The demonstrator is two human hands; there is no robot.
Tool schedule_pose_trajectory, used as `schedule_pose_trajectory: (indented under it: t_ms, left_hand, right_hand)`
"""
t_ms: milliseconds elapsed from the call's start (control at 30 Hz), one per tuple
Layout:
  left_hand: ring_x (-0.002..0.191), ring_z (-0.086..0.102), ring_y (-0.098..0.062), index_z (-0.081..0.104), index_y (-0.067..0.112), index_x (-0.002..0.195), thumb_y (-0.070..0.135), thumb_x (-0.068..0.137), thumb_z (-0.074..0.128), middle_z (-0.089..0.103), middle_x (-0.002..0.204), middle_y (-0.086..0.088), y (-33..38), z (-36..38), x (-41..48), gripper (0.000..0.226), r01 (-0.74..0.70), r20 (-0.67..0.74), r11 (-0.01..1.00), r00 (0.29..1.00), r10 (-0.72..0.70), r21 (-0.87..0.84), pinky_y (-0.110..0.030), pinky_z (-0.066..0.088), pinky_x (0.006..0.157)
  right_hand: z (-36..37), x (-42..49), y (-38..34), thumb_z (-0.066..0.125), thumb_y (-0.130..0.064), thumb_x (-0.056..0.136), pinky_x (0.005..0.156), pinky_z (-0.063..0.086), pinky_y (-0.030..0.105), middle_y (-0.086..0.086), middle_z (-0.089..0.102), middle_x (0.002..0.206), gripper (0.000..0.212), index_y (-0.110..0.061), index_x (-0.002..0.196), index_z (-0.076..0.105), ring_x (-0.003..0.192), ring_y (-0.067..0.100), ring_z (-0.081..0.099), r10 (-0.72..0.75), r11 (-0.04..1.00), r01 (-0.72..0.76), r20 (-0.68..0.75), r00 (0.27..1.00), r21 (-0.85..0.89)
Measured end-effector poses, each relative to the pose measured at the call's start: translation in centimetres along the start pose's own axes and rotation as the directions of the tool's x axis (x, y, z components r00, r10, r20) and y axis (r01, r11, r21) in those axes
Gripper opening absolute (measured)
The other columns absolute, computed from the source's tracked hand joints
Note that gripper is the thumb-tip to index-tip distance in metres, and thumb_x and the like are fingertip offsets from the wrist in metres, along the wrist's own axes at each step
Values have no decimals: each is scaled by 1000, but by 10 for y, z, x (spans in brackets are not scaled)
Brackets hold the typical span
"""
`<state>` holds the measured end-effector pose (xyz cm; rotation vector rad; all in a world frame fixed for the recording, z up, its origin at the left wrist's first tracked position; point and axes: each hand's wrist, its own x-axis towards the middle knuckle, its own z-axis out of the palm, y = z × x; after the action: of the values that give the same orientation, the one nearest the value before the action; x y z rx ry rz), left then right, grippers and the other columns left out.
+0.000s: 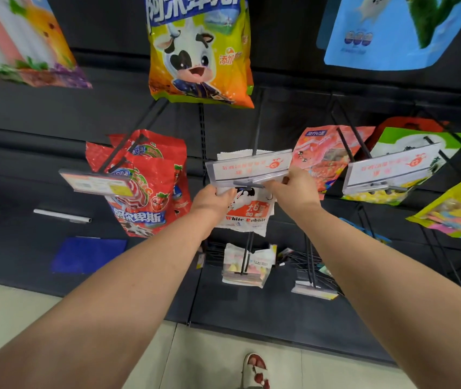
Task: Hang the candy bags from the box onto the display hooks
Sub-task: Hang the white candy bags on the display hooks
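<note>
At the middle hook (256, 127): you have the White Rabbit bag (247, 213) raised to the rod's front end, just under the clear price holder (249, 167). This looks like the threading step.
Left hand (212, 199): its fingers (227, 193) are curled tight on the bag's upper left corner and hold it up.
Right hand (293, 189): its fingers (285, 179) are pinched closed at the bag's upper right corner and touch the holder's lower edge (whether they also lift the holder is unclear).
Why both corners: my guess is that this keeps the top edge stretched and level, so the hang hole stays open to the hook tip.
Bag position: it sits between your two sets of fingers, and its body hangs free below them.
Hidden: the holder and your fingers cover the hang hole and the hook tip, so you cannot tell whether the bag is on yet.
White edge above the holder: this may be the same bag's top or one already hung.
Box: out of view.
Neighbours: the red bags (150, 181) left of your left fingers and the pink bag (321, 155) right of your right fingers hang on their own hooks.
</note>
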<state>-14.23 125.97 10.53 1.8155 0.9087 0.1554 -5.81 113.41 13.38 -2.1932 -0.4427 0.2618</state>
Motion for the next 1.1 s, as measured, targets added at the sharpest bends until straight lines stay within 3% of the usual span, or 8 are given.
schedule_pose_trajectory:
  t_ms: [67,200,300,400,500,600,900,1100]
  left_hand:
    - [117,54,-28,55,8,130,33,97,52,59,131,-10,1,1,1,42,10,-17,999,1000,-10,33,-26,38,84]
    - [123,52,-30,49,10,136,40,94,55,55,136,-10,-2,-1,-1,52,60,-41,996,998,-58,69,-29,41,93]
    - [127,47,-32,40,11,141,49,91,54,46,141,-12,-11,-11,-17,64,31,-26,937,999,-23,347,-39,43,101]
    - [133,37,-34,32,14,144,54,91,51,37,145,-13,-19,-22,-46,68,-147,57,700,987,150,699,-44,37,103]
    - [144,19,-36,19,19,150,59,90,47,21,157,-11,-21,-24,-74,77,-264,166,440,954,249,858,-50,24,113]
    - [148,0,-36,8,19,154,58,91,44,6,162,-9,-20,-21,-97,82,-341,261,308,926,274,888,-55,10,118]
    - [149,-7,-35,1,19,155,57,94,41,1,163,-8,-3,5,-180,82,-449,369,232,873,318,863,-56,4,118]
    - [149,-7,-34,-1,20,155,59,93,41,-1,163,-7,28,80,-259,84,-548,464,208,816,345,810,-55,4,119]
  right_hand:
    - [-1,0,-3,60,-22,91,52,33,11,2,65,118,33,-13,123,58,87,10,51,13,1000,-13,2,1000,21]
    - [-5,-10,0,67,-32,86,68,41,21,2,61,114,44,-13,122,51,100,19,57,53,998,-54,-23,998,-15]
    - [-10,-30,4,62,-43,87,93,42,38,7,43,135,60,-14,134,40,123,29,46,69,939,-53,36,997,-340]
    - [-16,-58,7,54,-46,90,104,35,48,9,25,150,64,-17,142,29,136,34,29,-50,720,130,135,990,-682]
    - [-24,-88,9,51,-48,91,112,22,52,9,9,159,70,-21,148,20,146,33,9,-64,611,208,215,975,-764]
    - [-34,-120,13,50,-50,91,115,18,53,7,7,160,72,-23,149,17,147,33,5,-4,577,189,229,974,-795]
    - [-92,-197,46,47,-46,93,117,13,52,5,5,161,70,-26,151,13,148,32,1,106,608,56,151,983,-792]
    - [-176,-284,102,46,-44,94,116,14,52,3,10,160,67,-26,150,14,148,31,4,138,625,-70,21,990,-778]
